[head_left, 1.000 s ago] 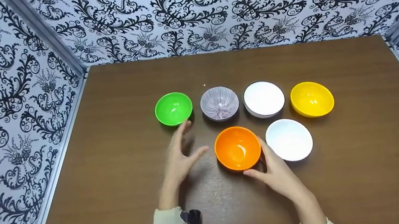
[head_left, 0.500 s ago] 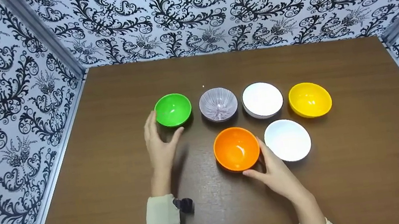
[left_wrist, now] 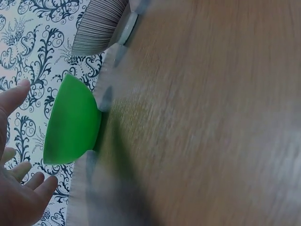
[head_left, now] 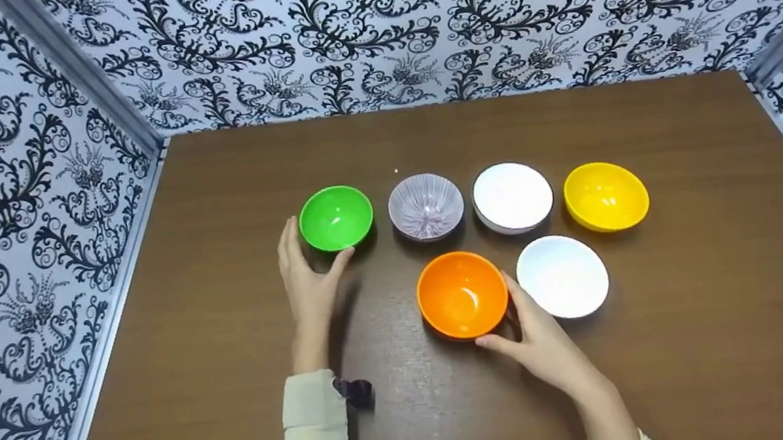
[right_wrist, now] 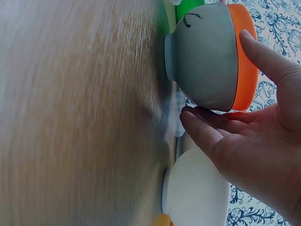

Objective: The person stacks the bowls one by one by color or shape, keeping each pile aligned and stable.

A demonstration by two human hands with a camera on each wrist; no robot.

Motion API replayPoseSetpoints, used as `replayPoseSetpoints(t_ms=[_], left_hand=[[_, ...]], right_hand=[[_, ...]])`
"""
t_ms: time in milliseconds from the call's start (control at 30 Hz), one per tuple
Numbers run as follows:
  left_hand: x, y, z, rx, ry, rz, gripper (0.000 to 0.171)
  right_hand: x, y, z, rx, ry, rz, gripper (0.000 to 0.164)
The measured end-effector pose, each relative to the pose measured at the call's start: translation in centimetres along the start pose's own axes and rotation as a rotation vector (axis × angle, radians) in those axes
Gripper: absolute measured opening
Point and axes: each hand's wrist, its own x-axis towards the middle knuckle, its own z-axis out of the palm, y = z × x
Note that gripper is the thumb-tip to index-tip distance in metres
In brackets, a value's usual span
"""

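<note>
Orange bowl (head_left: 462,295): glossy orange inside; seen from the side, an orange band above a pale grey body with dark marks and a narrow foot; upright on the brown tabletop (head_left: 175,354), nearer than the ribbed bowl (head_left: 426,207).
Green bowl (head_left: 336,219): plain glossy green, upright at the left end of the back row.
Right hand (head_left: 539,333): thumb against the near side, other fingers curved along the right side, holding the orange bowl between them.
Left hand (head_left: 310,284): thumb and fingers spread wide about the near left side of the green bowl; whether they touch it, I cannot tell.
Back row: rightward from the ribbed bowl, a white bowl (head_left: 513,198) and a yellow bowl (head_left: 605,196).
Front right: a second, shallower-looking white dish (head_left: 563,277), just beside the right hand.
</note>
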Motion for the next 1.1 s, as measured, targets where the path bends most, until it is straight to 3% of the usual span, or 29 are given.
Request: replayPoseSetpoints(t_ms=[200, 633, 800, 1100], left_hand=[[0.3, -0.7, 0.4, -0.005, -0.025, -0.026, 0.096], [0.6, -1.1, 1.1, -0.239, -0.083, -0.223, 0.098], [0.7, -1.0, 1.1, -0.325, -0.096, -0.263, 0.095], [0.8, -1.3, 1.5, -0.388, -0.074, -0.337, 0.085]], right_hand=[[0.0, 0.0, 0.0, -0.011, -0.005, 0.002, 0.104], [0.0, 0.1, 0.0, -0.023, -0.008, 0.015, 0.105], [0.0, 0.2, 0.0, -0.021, -0.003, 0.012, 0.106], [0.1, 0.2, 0.1, 0.002, -0.004, 0.015, 0.106]])
